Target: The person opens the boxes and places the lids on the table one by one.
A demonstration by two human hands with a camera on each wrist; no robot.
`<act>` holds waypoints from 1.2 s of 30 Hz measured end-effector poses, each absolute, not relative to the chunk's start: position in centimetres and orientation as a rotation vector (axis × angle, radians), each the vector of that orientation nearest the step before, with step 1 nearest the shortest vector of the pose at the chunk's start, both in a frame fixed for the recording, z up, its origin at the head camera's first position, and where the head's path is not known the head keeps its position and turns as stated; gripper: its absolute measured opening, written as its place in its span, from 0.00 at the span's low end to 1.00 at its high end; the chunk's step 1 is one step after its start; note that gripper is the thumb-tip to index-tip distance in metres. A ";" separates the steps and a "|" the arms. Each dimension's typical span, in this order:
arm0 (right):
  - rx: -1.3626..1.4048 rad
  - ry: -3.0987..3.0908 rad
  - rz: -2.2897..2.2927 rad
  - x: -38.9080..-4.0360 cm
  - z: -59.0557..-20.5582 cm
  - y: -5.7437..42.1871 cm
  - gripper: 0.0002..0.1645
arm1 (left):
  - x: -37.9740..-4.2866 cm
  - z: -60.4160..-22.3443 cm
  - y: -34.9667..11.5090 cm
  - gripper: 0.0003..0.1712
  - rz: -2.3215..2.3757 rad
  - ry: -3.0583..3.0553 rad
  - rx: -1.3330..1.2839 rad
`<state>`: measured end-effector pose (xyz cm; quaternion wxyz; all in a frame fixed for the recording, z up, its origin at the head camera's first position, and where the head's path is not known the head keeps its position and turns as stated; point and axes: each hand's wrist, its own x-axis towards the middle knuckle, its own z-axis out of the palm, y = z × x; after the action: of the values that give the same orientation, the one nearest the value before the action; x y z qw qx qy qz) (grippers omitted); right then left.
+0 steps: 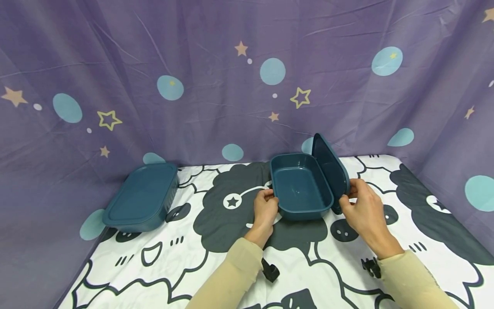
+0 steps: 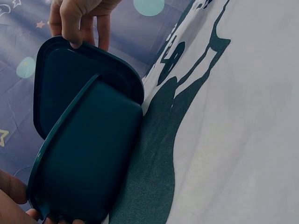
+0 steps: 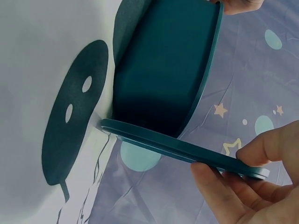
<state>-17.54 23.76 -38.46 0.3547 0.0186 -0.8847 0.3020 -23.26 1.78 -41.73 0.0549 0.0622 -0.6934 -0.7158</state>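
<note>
A dark teal rectangular container [image 1: 299, 184] stands uncovered on the cloth, nothing visible inside it. Its matching lid [image 1: 329, 169] is tilted up on edge along the container's right side. My right hand [image 1: 364, 210] pinches the lid's near upper edge, thumb on one face and fingers on the other, as the right wrist view shows. At the container's left side my left hand [image 1: 266, 210] grips the rim; in the left wrist view its fingers [image 2: 14, 189] curl at the rim's end.
Another teal container with its lid on [image 1: 143, 195] stands at the far left. A white cloth [image 1: 185, 262] with dark cartoon sheep covers the table. Behind it hangs a purple curtain [image 1: 216, 86] with stars and blue dots, close to the containers' back ends.
</note>
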 end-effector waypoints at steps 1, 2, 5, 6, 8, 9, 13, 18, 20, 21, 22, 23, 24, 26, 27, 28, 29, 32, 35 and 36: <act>0.047 -2.287 0.781 -17.5 -38.5 23.8 0.16 | -23.2 -41.7 1.8 0.20 -2.171 -2.106 0.190; 0.047 -2.288 0.782 -17.5 -38.4 23.8 0.16 | -23.2 -41.7 1.8 0.20 -2.168 -2.107 0.191; 0.046 -2.291 0.783 -17.5 -38.4 23.8 0.15 | -23.2 -41.7 1.8 0.20 -2.164 -2.109 0.192; 0.044 -2.291 0.782 -17.5 -38.4 23.8 0.15 | -23.2 -41.7 1.8 0.20 -2.164 -2.109 0.193; 0.042 -2.291 0.778 -17.5 -38.4 23.8 0.14 | -23.2 -41.7 1.8 0.20 -2.165 -2.109 0.192; 0.041 -2.291 0.775 -17.5 -38.4 23.8 0.14 | -23.2 -41.7 1.8 0.20 -2.165 -2.109 0.192; 0.038 -2.292 0.773 -17.5 -38.3 23.8 0.14 | -23.2 -41.6 1.8 0.20 -2.168 -2.109 0.194; 0.041 -2.291 0.776 -17.5 -38.2 23.9 0.16 | -23.2 -41.6 1.8 0.20 -2.170 -2.110 0.197; 0.039 -2.292 0.777 -17.5 -38.2 23.9 0.18 | -23.2 -41.7 1.8 0.21 -2.167 -2.110 0.196; 0.038 -2.291 0.776 -17.5 -38.2 23.9 0.19 | -23.2 -41.7 1.8 0.21 -2.164 -2.111 0.196; 0.036 -2.291 0.776 -17.5 -38.2 23.9 0.20 | -23.2 -41.7 1.8 0.21 -2.162 -2.111 0.196; 0.037 -2.289 0.783 -17.5 -38.2 23.9 0.21 | -23.2 -41.7 1.8 0.21 -2.161 -2.112 0.196; 0.035 -2.289 0.785 -17.5 -38.2 23.9 0.22 | -23.2 -41.7 1.8 0.21 -2.160 -2.112 0.197; 0.035 -2.287 0.792 -17.5 -38.2 23.9 0.23 | -23.2 -41.7 1.8 0.21 -2.157 -2.113 0.197; 0.037 -2.285 0.793 -17.5 -38.2 23.9 0.23 | -23.2 -41.7 1.8 0.21 -2.159 -2.114 0.198; 0.038 -2.284 0.795 -17.5 -38.2 23.9 0.24 | -23.2 -41.7 1.8 0.21 -2.160 -2.113 0.197; 0.039 -2.282 0.798 -17.5 -38.2 23.9 0.24 | -23.2 -41.7 1.8 0.21 -2.161 -2.112 0.198; 0.041 -2.281 0.792 -17.5 -38.2 24.0 0.24 | -23.3 -41.6 1.8 0.21 -2.165 -2.108 0.198; 0.045 -2.281 0.789 -17.6 -38.2 24.0 0.25 | -23.3 -41.6 1.8 0.21 -2.172 -2.104 0.203; 0.046 -2.282 0.786 -17.6 -38.2 24.0 0.25 | -23.3 -41.6 1.8 0.21 -2.172 -2.104 0.203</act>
<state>-17.57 24.01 -38.20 0.3560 0.0180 -0.8834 0.3042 -23.26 1.84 -41.57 0.0554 0.0670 -0.6930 -0.7156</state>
